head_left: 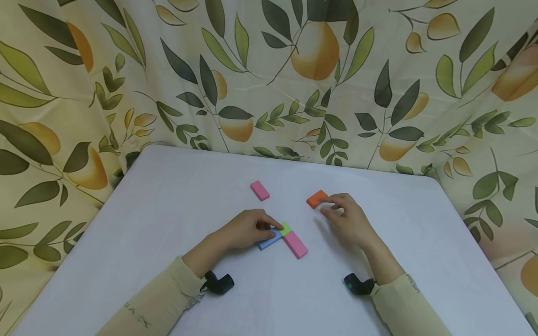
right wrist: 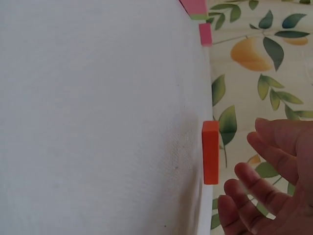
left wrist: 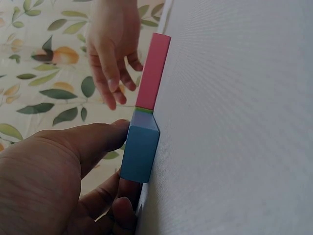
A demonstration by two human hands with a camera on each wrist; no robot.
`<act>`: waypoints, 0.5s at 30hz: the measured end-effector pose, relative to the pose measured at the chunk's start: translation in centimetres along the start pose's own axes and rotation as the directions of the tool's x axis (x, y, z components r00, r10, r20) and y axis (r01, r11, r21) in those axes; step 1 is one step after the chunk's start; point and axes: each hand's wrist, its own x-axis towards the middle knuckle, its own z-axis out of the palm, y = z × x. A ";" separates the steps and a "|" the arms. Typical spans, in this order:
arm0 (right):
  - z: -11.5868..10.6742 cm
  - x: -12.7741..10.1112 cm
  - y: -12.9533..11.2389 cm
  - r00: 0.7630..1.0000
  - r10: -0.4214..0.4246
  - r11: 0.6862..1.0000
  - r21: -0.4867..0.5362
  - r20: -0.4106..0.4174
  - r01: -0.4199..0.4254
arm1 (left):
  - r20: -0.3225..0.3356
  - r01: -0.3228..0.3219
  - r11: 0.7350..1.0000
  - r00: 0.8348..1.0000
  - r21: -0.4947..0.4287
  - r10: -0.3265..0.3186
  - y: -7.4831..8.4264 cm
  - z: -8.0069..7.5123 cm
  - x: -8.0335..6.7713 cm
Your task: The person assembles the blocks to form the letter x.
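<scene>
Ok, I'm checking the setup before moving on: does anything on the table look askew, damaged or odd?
Nothing stands out. The blue block, green block and pink block sit joined and flat; the orange block and second pink block lie flat apart, undamaged.

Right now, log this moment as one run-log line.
left hand: holds blue block | right hand: open beside orange block, contact unclear | green block, pink block adjoin blue | spare pink block apart

Open table (head_left: 168, 196) lies between the pink block (head_left: 259, 190) and orange block (head_left: 316, 199).
</scene>
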 end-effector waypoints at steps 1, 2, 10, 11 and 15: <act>-0.1 0.1 0.0 1.000 0.003 1.000 0.001 -0.003 -0.003 | 0.001 -0.001 1.000 1.000 -0.003 0.001 0.0 0.0 0.0; -0.1 0.1 0.1 1.000 0.007 1.000 0.006 -0.006 -0.007 | 0.001 -0.001 1.000 1.000 -0.005 0.001 0.0 0.0 0.0; -0.1 0.9 0.5 1.000 0.020 0.999 0.026 -0.005 -0.019 | -0.001 -0.006 1.000 1.000 -0.001 0.006 -0.1 0.0 -0.1; -0.1 1.0 0.5 1.000 0.023 0.999 0.027 -0.004 -0.023 | 0.000 -0.009 1.000 1.000 -0.003 0.009 -0.1 0.0 0.0; 0.1 1.3 0.8 0.999 0.034 0.999 0.032 0.001 -0.034 | 0.004 -0.010 1.000 1.000 -0.004 0.010 -0.1 0.0 0.0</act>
